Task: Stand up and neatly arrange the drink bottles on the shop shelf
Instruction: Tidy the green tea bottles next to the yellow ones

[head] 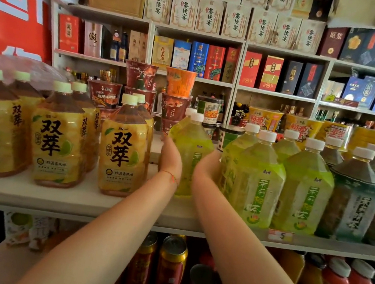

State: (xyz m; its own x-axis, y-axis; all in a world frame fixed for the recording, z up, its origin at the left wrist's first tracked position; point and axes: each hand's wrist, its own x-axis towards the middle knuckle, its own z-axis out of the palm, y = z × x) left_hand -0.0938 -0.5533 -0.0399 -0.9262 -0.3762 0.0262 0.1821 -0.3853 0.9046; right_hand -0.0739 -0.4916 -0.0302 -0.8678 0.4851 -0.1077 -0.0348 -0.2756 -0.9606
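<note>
Holding a pale green plastic tea bottle with a white cap (189, 156) upright between them, the left hand (171, 159) and the right hand (206, 169) each press a flank of it, so each grip is closed against the bottle, though the fingers wrap behind and cannot be seen. The bottle stands set back on the white shop shelf board (107, 205), in the gap between the 2 groups, with another of its kind directly behind it.

Most of the job looks finished. The amber lemon-tea bottles with pale green caps (124, 149) stand upright in rows on the left, the bright green tea bottles with white caps (258, 182) stand upright on the right, and the dark teal tea bottles (354, 200) beyond them are upright too. No bottle on this shelf board lies on its side. What seems left is bringing the held bottle forward into line with the front row.

Room is tight sideways: the right hand is squeezed against the neighbouring green bottle. Bare board lies in front, up to the shelf's front edge, where a price tag (281, 235) hangs.
</note>
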